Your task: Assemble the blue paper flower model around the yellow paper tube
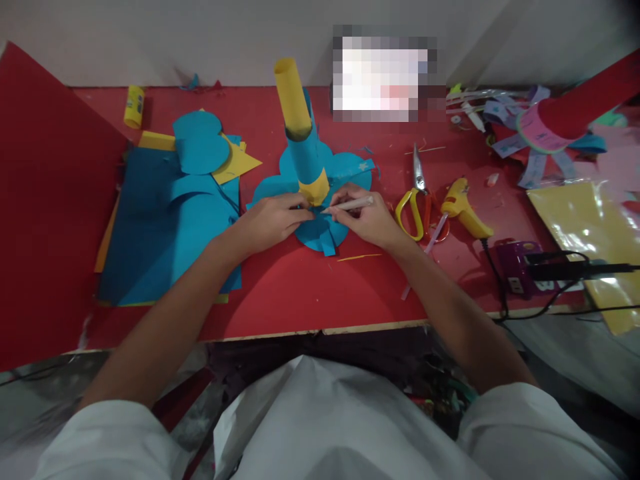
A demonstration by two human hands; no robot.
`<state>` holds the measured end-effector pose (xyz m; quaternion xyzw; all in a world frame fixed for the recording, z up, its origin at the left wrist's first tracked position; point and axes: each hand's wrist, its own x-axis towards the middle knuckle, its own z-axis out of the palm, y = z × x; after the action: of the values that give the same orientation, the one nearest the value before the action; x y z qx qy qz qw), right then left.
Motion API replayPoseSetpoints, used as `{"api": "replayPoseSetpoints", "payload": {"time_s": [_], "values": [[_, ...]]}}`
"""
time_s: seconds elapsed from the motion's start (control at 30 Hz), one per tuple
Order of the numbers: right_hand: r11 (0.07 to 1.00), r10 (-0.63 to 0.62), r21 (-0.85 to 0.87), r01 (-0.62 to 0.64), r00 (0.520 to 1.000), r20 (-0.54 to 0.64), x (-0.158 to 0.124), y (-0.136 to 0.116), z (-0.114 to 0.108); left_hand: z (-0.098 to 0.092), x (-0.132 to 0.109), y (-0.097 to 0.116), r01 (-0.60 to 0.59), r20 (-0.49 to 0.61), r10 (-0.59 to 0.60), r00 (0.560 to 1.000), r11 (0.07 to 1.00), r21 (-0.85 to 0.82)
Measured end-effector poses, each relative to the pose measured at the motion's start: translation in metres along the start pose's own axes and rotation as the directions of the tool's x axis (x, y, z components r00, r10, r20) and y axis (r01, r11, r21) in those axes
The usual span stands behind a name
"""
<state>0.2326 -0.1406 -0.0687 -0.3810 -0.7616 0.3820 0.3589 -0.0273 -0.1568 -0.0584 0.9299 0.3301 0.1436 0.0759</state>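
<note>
A paper craft stands mid-table: a blue tube (305, 153) with a yellow tube (293, 97) rising from it, a yellow band at its foot, on blue rounded petal shapes (350, 170). My left hand (273, 220) is curled, pressing the blue paper base beside the tube's foot. My right hand (367, 220) grips a pale stick (347, 205), likely a glue stick, its tip pointing left at the tube's base. Both hands nearly touch there.
Stacked blue and yellow paper sheets (170, 220) lie at left, a red sheet (45, 200) beyond. Yellow-handled scissors (415, 200), a yellow glue gun (465, 210), a purple power strip (515, 267) with cables, a yellow foil sheet (590, 227), and a red cone craft (565, 117) sit right. A yellow glue bottle (134, 105) lies far left.
</note>
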Motion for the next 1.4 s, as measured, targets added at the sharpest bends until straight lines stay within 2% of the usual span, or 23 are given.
{"api": "replayPoseSetpoints", "payload": {"time_s": [0.33, 0.5, 0.73, 1.4], "values": [[0.999, -0.017, -0.036, 0.016, 1.0, -0.023, 0.0, 0.001, 0.001, 0.001, 0.0, -0.002, -0.001, -0.018, 0.001, 1.0, 1.0, -0.022], [1.0, 0.015, -0.024, -0.016, 1.0, -0.02, -0.001, 0.001, 0.001, 0.001, 0.001, -0.001, 0.025, -0.014, -0.026, 1.0, 0.997, -0.069], [1.0, 0.01, 0.0, -0.01, 1.0, -0.003, -0.002, -0.002, 0.0, 0.003, 0.001, 0.001, 0.034, -0.036, -0.034, 0.999, 0.999, -0.017], [1.0, 0.0, -0.004, 0.0, 0.998, 0.061, -0.001, -0.009, -0.002, -0.002, -0.001, 0.003, 0.111, 0.042, -0.112, 0.993, 0.994, 0.02]]}}
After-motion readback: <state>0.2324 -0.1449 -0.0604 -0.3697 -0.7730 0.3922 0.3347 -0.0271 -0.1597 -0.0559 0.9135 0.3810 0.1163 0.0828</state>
